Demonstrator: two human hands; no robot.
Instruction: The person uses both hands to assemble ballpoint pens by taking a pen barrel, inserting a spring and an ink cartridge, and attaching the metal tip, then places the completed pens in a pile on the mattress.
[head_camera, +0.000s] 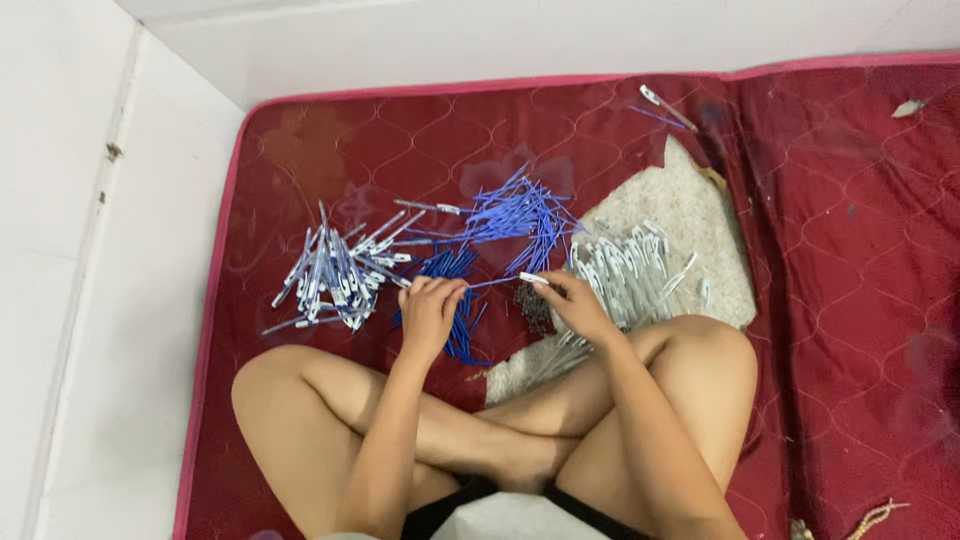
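1. At the middle of the frame, the left hand (432, 312) and the right hand (577, 303) share one blue pen (497, 282), which lies level between them.
2. The left grip is clenched around the pen's blue end; the right grip pinches its white tip (533, 279) between the fingers.
3. Just below the left hand lies a heap of dark blue pen parts (452, 268).
4. Left of centre lies a pile of assembled blue-and-white pens (335, 277).
5. Above the hands, a fan of thin blue refills (520, 212) spreads out.
6. Right of the hands, pale grey pen barrels (630, 272) lie on a beige cloth (690, 215).
7. Everything rests on a dark red quilted mattress (850, 200). No packages, labels or signs can be made out.
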